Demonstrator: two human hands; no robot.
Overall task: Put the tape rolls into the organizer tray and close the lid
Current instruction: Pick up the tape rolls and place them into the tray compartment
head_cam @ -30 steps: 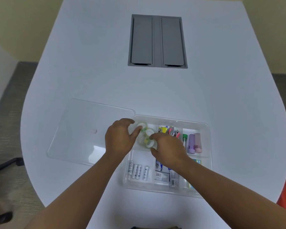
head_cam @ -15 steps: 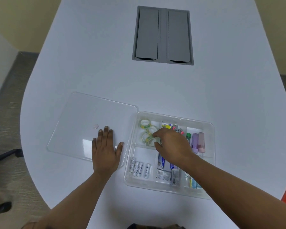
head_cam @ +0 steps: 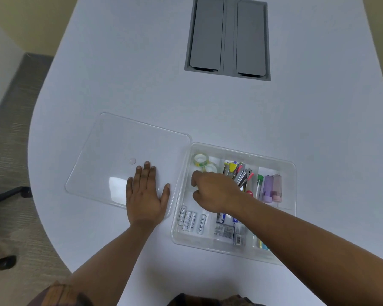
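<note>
Both hands have parted company in the last second: the left hand (head_cam: 145, 196), which was up at the tray's far-left compartment with its partner, now lies flat and released, palm down, on the clear flat plastic lid (head_cam: 111, 160). The right hand (head_cam: 215, 192) has stayed in the clear plastic organizer tray (head_cam: 293, 208), fingers curled over the near end of that same compartment; whether it is pinching a roll or only nudging one I cannot tell, since the knuckles hide the fingertips.

Two green-printed clear tape rolls (head_cam: 201, 160) show just beyond the right hand, inside the tray; any others are covered. That suggests the loading step is at or near its end, and the left hand is placed ready for the lid.

The lid lies on the white rounded bench (head_cam: 142, 96) directly left of the tray, its right edge touching or just beside the tray's left wall. Bare bench stretches well beyond both, up to the grey recessed cable hatch (head_cam: 228, 38), so lifting the lid across looks unobstructed. Nearer the person, the bench edge curves in close below the lid's near corner. The right forearm crosses the tray and would have to clear it first.
</note>
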